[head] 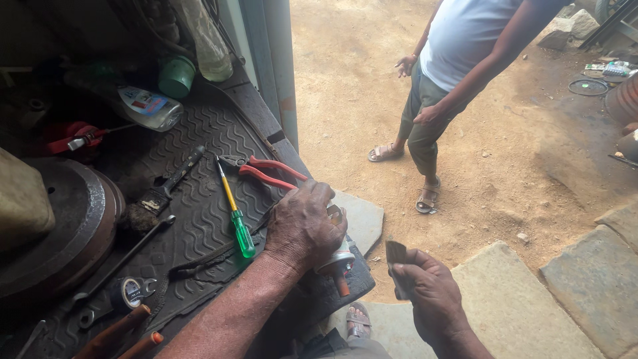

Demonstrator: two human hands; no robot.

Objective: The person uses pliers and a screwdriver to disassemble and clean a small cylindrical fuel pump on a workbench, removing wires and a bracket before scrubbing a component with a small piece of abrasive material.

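Observation:
My left hand (304, 226) is closed around a small white tube with an orange nozzle (337, 264), resting on the edge of a black ribbed rubber mat (199, 193). A thin dark flat strip (397, 260) is pinched upright in my right hand (430, 289), just right of the tube. A green-handled screwdriver with a yellow shaft (236, 216) lies on the mat left of my left hand. Red-handled pliers (266, 169) lie just beyond it.
A brush (166, 185), a spanner (109, 266), a roll of black tape (126, 291) and a round metal drum (66, 226) lie at left. A plastic bottle (143, 106) and green cup (177, 76) sit further back. Another person in sandals (452, 73) stands on the dirt ground. Stone slabs (518, 299) lie at right.

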